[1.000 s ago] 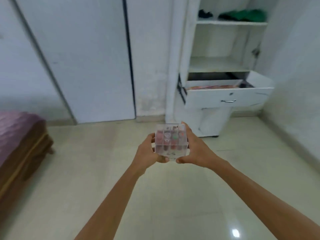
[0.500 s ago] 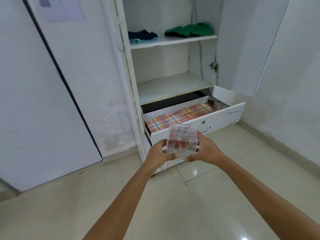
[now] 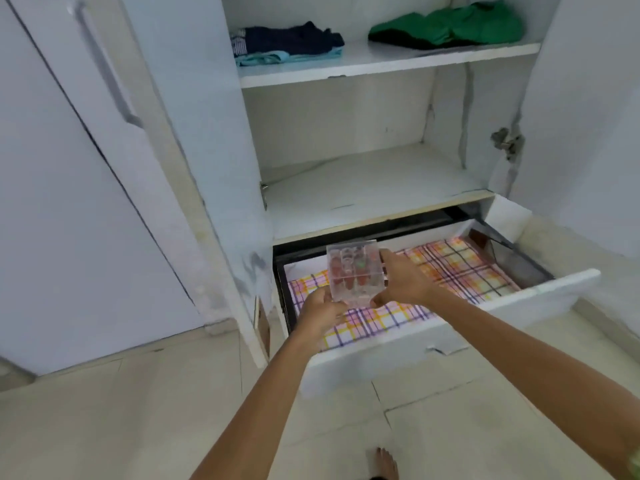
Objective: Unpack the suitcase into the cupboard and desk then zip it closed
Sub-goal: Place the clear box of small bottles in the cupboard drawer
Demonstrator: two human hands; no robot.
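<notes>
A: Head view showed the clear box (image 3: 353, 271) in the middle of the frame, held over the open drawer (image 3: 450, 327) of the cupboard (image 3: 207, 133). The left hand (image 3: 323, 311) gripped its lower near corner, and the right hand (image 3: 403, 282) was curled around its right side, thumb below. So both hands were clamped on the box.

B: Was it already resting in the drawer?

A: I could not tell. It seemed to be above the checked liner (image 3: 460, 268), at the left part of the drawer, but contact with the liner was hidden by the box itself.

B: What could have gone wrong from there?

A: In my judgement, the box was tilted a little, so the small red and green items inside could slide or fall over if it was put down unevenly. Also the plastic looked smooth, and a loose grip could let it slip. The drawer's back edge and the shelf above were near, so the box could knock them.

B: And the containers?

A: The box held small items in rows; what they were exactly was too blurred. The drawer held only the liner, as far as I saw. On the upper shelf (image 3: 381, 64) lay dark folded clothes (image 3: 291, 39) at the upper middle and green clothes (image 3: 450, 26) at the upper right. The middle shelf (image 3: 363, 188) showed nothing on it.
</notes>
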